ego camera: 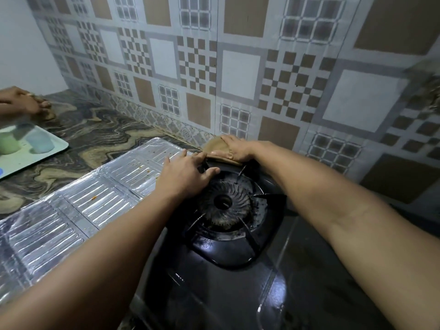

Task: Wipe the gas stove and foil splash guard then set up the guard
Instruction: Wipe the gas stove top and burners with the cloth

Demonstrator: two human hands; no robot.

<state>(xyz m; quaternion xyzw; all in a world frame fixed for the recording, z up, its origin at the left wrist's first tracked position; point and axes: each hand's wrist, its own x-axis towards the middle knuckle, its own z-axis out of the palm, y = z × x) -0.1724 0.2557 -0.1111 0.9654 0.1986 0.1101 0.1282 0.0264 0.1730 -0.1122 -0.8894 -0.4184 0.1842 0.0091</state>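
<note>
Wiping along the back edge of the gas stove (238,270): my right hand (234,148) presses flat, fingers straight, on a tan cloth (215,145) where the stove meets the tiled wall (240,75). My left hand (185,175) lies spread, holding nothing, at the stove's back-left corner beside the pan support (247,232), probably to steady the stove while the cloth rubs. The hands are close but apart.

Foil splash guard (78,206) lies flat on the marbled countertop (95,136) along the stove's left edge, orange specks showing on it; judged not yet wiped, not yet set up.

Hidden or unclear: cloth mostly under my palm; the guard's near end is cut off by my forearm and the frame. A second person's hand (21,101) at the counter's far-left edge is blurred; I cannot tell what it holds. A pale tray (47,151) with cups is partly cropped.
</note>
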